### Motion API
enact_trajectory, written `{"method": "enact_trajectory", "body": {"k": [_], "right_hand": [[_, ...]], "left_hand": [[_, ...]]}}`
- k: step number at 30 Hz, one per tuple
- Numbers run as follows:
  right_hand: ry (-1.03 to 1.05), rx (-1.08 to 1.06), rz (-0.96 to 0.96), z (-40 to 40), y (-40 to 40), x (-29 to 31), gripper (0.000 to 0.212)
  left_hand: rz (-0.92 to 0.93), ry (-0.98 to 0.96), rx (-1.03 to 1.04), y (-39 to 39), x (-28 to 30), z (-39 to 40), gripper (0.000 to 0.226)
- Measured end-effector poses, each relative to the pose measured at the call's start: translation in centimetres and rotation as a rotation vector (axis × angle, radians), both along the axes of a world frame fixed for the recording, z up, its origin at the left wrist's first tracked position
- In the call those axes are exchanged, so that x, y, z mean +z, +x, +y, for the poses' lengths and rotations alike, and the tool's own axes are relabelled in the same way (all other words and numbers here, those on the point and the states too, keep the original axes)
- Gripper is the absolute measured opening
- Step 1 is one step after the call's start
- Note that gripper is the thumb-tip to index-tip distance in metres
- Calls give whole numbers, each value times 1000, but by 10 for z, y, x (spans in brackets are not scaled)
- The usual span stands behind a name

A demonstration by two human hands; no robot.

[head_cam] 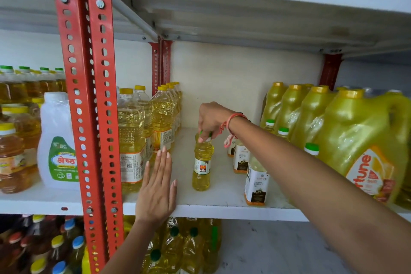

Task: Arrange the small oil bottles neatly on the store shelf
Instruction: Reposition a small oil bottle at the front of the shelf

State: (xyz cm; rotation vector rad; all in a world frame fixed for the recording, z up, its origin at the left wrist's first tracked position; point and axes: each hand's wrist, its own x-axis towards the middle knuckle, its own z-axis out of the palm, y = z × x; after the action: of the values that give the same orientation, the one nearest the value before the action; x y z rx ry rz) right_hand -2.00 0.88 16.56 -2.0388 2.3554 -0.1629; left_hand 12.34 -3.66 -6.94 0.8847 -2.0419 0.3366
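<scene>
A small yellow oil bottle with a white and red label stands upright in the middle of the white shelf. My right hand reaches in from the right and grips its green and white cap from above. My left hand lies flat with fingers straight, resting at the shelf's front edge just left of that bottle, beside the tall bottles. Small white coconut oil bottles with green caps stand in a row to the right, partly hidden behind my right forearm.
Tall yellow-capped oil bottles line the left of the bay. Large yellow oil jugs fill the right. A red perforated upright stands in front at left, with a white jug beyond it. More bottles sit on the shelf below.
</scene>
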Motion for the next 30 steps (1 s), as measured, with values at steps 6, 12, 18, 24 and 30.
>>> {"method": "enact_trajectory", "body": {"k": [6,12,18,24,30], "right_hand": [[31,35,-2,14,5,1,41],[65,50,-19,31,12,3,41],[48,49,-2,36,13,2,42],[38,48,-3,34,13,2,40],[29,60,8,36,12,1,38]], "left_hand": [[-14,0,22,-1,0,-2,64],[-24,3,31,0,0,0,63],[-28,6,36,0,0,0,64],[-32,13,35,0,0,1,64],[-33,-1,37,0,-1,1,64]]}}
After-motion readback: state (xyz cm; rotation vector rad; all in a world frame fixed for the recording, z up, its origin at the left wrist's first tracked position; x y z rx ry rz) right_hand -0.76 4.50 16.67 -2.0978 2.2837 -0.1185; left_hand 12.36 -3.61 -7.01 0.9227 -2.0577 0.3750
